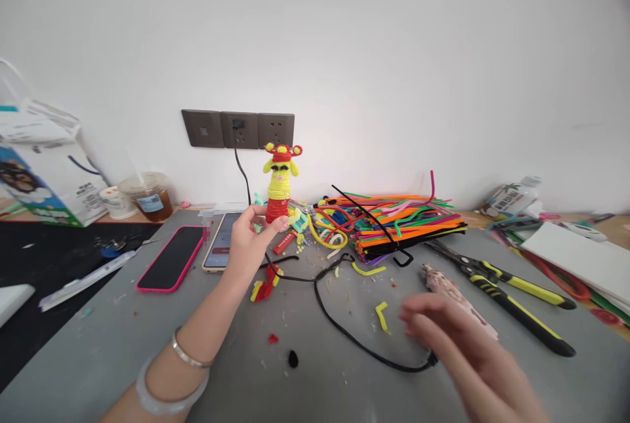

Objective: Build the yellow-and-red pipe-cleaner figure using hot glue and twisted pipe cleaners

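My left hand (256, 231) grips a small pipe-cleaner figure (280, 188) by its red base, thumb and fingers closed around it. The figure stands upright above the table, with a yellow body, drooping yellow ears, black eyes and a red top with curled ends. At the lower right, my right hand (460, 344) is raised over the table with loosely curved fingers, slightly blurred, and nothing shows in it. Just left of its fingertips lies a short bent yellow pipe-cleaner piece (381, 317). A patterned pouch-like item (455, 292) is partly hidden behind that hand.
Bundled colourful pipe cleaners (408, 223) lie by the wall. Black-and-yellow pliers (502, 275) rest at the right. A black cable (339, 328) loops across the grey mat (236, 370). Two phones, one a pink-cased phone (172, 259), and a drink cup (147, 197) are left.
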Demonstrator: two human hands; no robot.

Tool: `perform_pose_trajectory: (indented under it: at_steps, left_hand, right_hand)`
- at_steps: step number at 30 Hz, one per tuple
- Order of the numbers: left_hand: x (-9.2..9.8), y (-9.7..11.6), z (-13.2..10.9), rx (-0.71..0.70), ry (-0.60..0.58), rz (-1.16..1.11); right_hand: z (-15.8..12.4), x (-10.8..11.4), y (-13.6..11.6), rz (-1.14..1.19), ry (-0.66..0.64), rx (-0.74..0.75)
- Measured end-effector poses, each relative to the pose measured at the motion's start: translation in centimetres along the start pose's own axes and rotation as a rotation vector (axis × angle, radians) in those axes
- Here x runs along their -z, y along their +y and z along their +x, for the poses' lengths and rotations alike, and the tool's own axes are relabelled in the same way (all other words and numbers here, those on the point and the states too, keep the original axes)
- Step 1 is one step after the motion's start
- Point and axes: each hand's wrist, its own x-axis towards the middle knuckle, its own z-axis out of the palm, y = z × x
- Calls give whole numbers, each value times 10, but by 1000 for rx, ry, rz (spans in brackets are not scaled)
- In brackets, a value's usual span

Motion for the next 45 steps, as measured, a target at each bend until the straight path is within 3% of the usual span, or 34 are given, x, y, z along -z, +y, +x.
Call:
perform_pose_trajectory:
  at_steps: [4, 8, 14, 19, 23, 29, 32, 40, 45]
  left_hand:
    - [3, -1, 4, -23, 43, -49]
    - [5, -7, 9, -56, 65, -81]
    - [5, -13, 11, -59, 73, -93]
    - [2, -13, 9, -67, 33, -140]
    - [1, -12, 8, -48, 16, -197]
    - [0, -9, 6, 4, 4, -276]
    - [-3, -6, 3, 31, -20, -298]
    - [-11, -1, -5, 132, -61, -361]
    - [-13, 3, -8, 166, -94, -393]
  right_hand:
    - [18, -60, -41, -158, -339, 290]
    - [37, -107, -51, -297, -569, 503]
    - [50, -155, -62, -555, -700, 691]
    - [50, -170, -65, -586, -728, 768]
    - [51, -163, -61, -220, -686, 611]
    - [64, -141, -55, 651, -847, -84]
    - [71, -134, -51, 858, -836, -276]
    - [81, -131, -40, 914, -681, -417]
    - [86, -133, -34, 925, -553, -344]
